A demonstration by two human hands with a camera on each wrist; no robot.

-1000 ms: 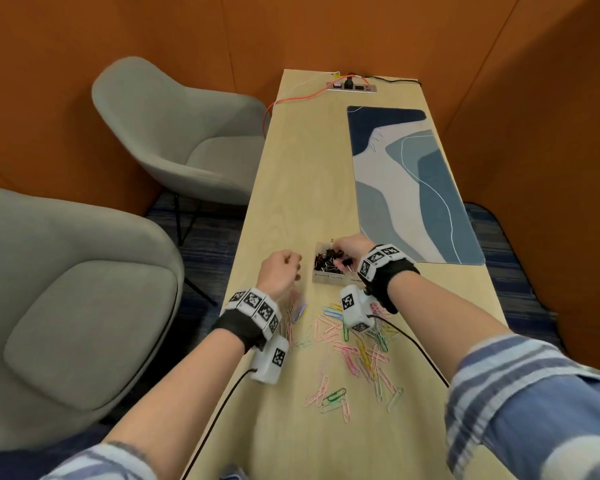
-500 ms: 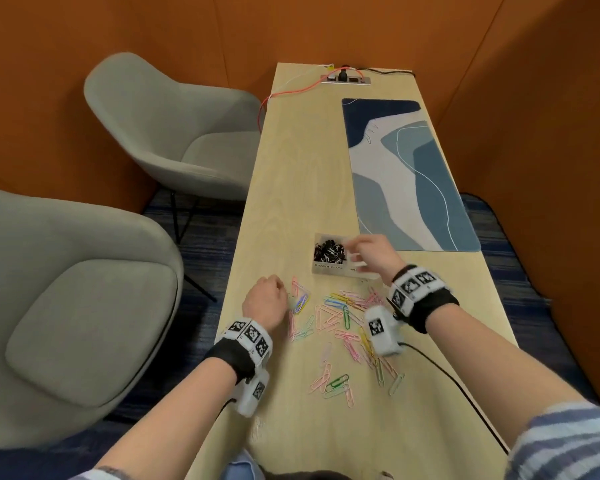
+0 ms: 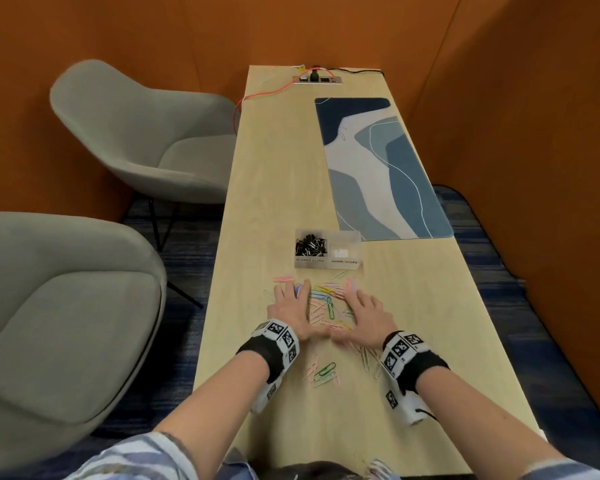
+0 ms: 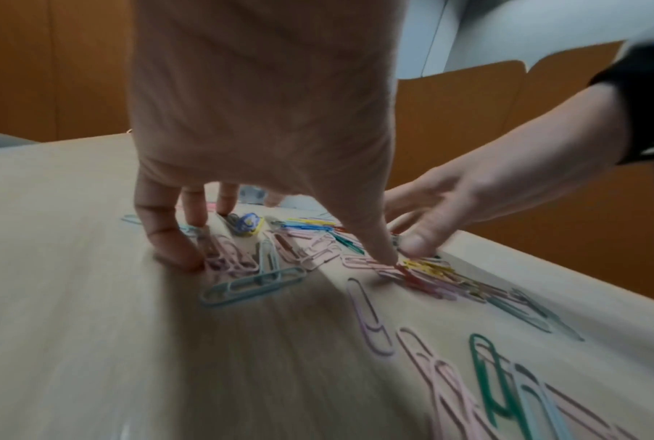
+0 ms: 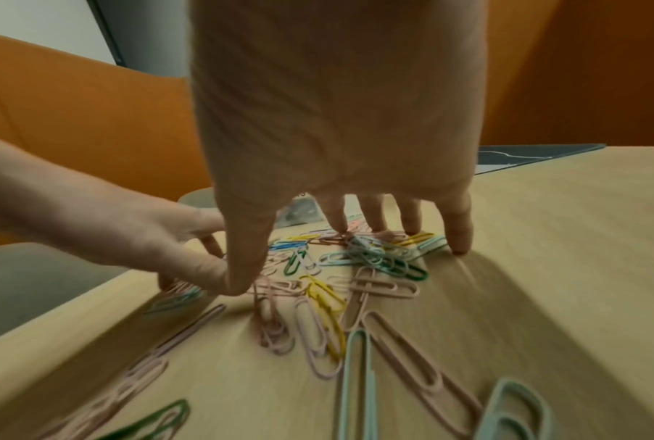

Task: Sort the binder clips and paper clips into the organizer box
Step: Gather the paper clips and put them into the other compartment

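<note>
Here both grips, left hand (image 3: 289,311) and right hand (image 3: 367,315), are lying open, fingers spread around the scattered coloured wire paper clips (image 3: 326,301) on the pale wooden surface (image 3: 278,188), probably corralling them for the clear plastic organizer box (image 3: 327,249) just beyond.

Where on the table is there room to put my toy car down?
Bare wood lies right of the organizer box, below the blue desk mat, and along the far left strip toward the power outlet. It is crowded between the left hand and right hand, where paper clips are scattered.
</note>
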